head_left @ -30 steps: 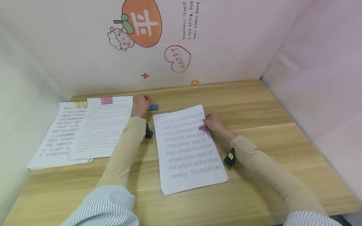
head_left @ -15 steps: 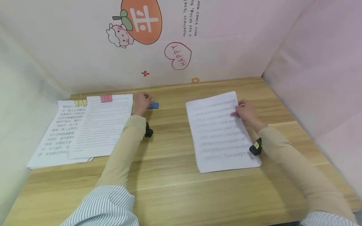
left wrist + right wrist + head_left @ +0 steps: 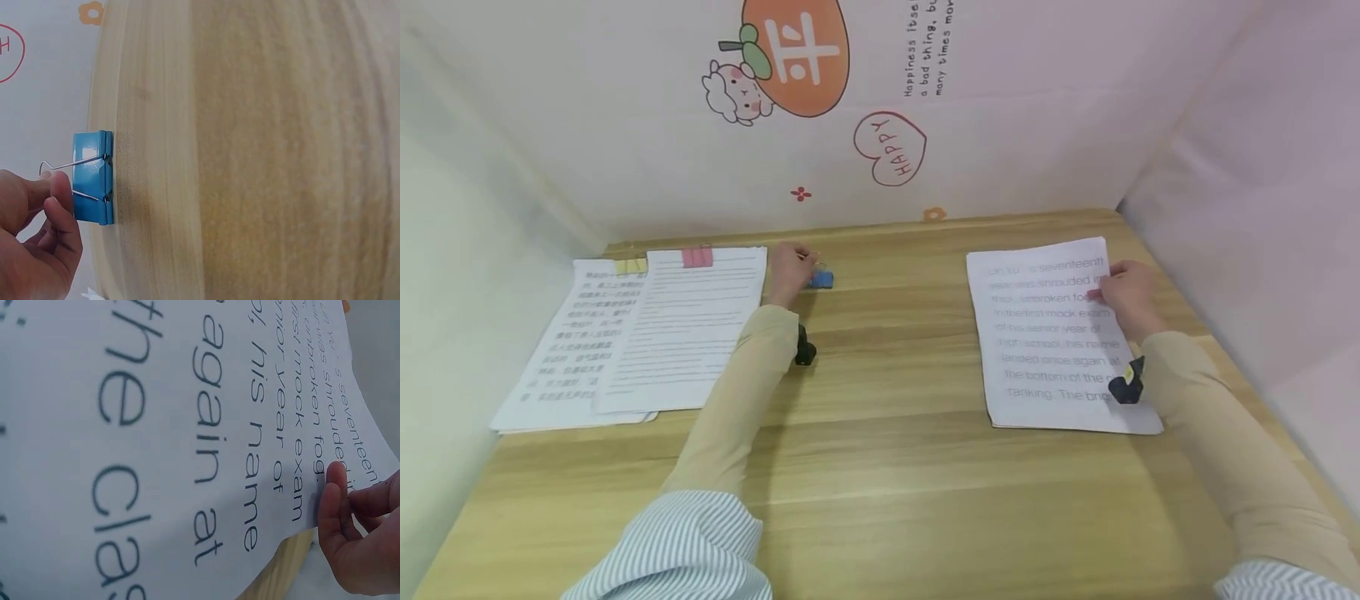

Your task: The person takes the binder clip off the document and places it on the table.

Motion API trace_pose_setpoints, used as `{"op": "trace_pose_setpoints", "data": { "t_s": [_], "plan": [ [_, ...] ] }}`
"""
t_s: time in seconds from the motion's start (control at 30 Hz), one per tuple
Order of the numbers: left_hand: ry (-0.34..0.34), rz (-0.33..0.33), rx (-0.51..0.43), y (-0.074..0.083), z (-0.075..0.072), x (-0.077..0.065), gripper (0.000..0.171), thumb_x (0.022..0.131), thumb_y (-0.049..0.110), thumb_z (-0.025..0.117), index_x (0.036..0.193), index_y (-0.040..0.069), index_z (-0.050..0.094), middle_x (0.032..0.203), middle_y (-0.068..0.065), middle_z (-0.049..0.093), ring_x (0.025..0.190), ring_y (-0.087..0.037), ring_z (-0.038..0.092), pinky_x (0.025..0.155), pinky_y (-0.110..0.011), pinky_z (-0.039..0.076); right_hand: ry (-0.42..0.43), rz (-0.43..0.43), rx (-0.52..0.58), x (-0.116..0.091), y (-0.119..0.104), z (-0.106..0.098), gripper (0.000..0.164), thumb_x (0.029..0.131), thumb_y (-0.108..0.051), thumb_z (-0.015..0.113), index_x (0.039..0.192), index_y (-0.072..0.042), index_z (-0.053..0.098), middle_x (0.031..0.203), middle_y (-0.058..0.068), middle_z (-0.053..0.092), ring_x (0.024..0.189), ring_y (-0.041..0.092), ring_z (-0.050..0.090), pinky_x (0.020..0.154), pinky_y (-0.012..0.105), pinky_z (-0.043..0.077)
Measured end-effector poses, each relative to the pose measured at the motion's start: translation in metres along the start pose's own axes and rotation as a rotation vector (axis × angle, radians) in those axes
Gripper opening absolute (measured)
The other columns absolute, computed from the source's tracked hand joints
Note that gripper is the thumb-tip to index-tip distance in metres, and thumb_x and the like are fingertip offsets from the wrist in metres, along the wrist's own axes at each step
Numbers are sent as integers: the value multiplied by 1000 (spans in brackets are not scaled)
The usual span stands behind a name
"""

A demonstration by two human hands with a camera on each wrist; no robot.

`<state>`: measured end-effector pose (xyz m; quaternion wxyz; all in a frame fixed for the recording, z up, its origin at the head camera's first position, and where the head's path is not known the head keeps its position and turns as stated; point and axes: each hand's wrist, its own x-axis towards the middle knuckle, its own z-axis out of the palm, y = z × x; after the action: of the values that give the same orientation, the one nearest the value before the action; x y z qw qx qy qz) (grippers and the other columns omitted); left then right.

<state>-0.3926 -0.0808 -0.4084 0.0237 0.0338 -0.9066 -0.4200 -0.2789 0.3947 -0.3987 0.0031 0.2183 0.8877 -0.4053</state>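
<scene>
By its wire handles, my left hand pinches a blue binder clip near the back of the table. The left wrist view shows the clip from close up, its jaws nearest the wood and the thumb and fingertips at the handle. Over at the right, my right hand grips the upper right edge of a stack of white sheets printed with large English text. In the right wrist view the fingers lie on the printed face of the paper.
At the left lie two overlapping paper stacks: a lined-text one with a pink binder clip, and one with Chinese text under a yellow binder clip. A decorated wall rises behind the wooden table.
My right hand has carried the stack of sheets from the middle of the table to the right side. The left hand stays at the blue binder clip; the head view has shifted slightly.
</scene>
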Motion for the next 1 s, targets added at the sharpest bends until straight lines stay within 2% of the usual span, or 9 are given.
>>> {"op": "trace_pose_setpoints", "data": {
  "t_s": [0.17,0.27,0.37,0.43,0.57,0.7,0.87,1.0],
  "plan": [
    [-3,9,19,1,1,-3,23,94,15,53,102,-2,66,98,-19,69,62,-11,61,51,-15,43,25,16,-43,2,8,0,45,93,-13,40,130,12,38,113,23,52,85,19,55,68,24,43],
    [-3,19,26,1,1,-3,24,94,15,53,102,-2,66,97,-19,69,63,-12,62,52,-16,42,27,25,-54,5,11,1,52,90,-11,42,136,13,33,124,32,47,101,35,54,83,37,50],
    [3,31,30,1,0,-2,24,94,15,52,103,-2,66,97,-19,69,66,-16,64,53,-17,43,14,42,-86,9,12,3,61,90,-11,43,140,14,21,136,37,36,120,47,44,103,51,41],
    [10,31,27,1,-1,-2,23,94,14,52,103,-2,66,98,-19,69,69,-19,66,53,-18,44,7,45,-108,11,10,6,64,89,-11,44,141,14,16,139,38,31,124,51,39,107,56,34],
    [32,24,33,-3,-9,-3,22,94,13,53,102,-2,66,99,-19,69,73,-23,68,54,-18,46,-3,13,-147,12,3,14,63,88,-9,43,142,12,17,136,38,35,120,50,42,104,56,38],
    [37,21,38,-8,-12,-2,22,94,13,52,103,-2,66,99,-18,69,69,-20,66,54,-18,45,-32,-28,-164,10,-1,18,58,88,-7,42,139,13,24,133,38,37,117,49,43,101,57,40],
    [-21,18,-2,-8,-6,2,24,95,14,52,105,-2,65,101,-17,68,70,-17,66,55,-16,46,-77,-14,-205,6,7,13,53,90,-12,40,135,15,32,131,38,38,116,49,40,97,59,38],
    [-62,8,-38,-5,-3,6,29,96,21,52,113,-1,62,106,-16,66,77,-18,67,59,-17,47,-94,5,-223,2,17,6,55,90,-17,41,134,16,32,129,38,37,113,50,41,92,58,40]
  ]
}}
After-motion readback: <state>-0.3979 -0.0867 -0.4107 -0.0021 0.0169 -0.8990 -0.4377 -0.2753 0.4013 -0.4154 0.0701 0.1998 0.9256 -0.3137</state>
